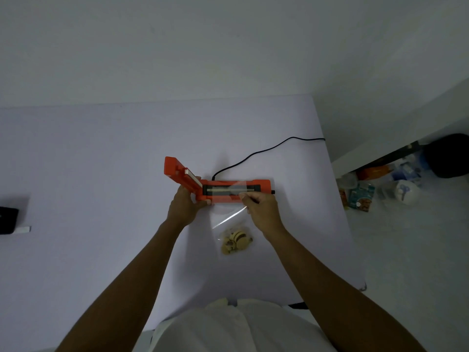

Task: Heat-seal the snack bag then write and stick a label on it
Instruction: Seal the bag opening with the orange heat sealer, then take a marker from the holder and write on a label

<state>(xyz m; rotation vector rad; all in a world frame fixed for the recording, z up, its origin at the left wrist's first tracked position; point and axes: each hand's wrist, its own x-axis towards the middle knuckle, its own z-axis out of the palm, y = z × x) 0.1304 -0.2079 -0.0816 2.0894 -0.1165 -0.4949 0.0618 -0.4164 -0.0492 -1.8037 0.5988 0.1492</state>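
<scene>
An orange heat sealer [258, 185] lies on the white table [101, 161] with its lid [175, 170] raised at the left end. A clear snack bag [233, 224] with biscuits in its bottom lies in front of it, its open top laid across the sealing strip. My left hand [184, 204] grips the sealer's left end near the hinge. My right hand [261, 207] pinches the bag's right top edge against the sealer.
A black power cord [256, 153] runs from the sealer to the table's right edge. A black object [7, 219] and a small white strip [24, 229] lie at the far left. Packets and bottles [380, 189] clutter the floor on the right.
</scene>
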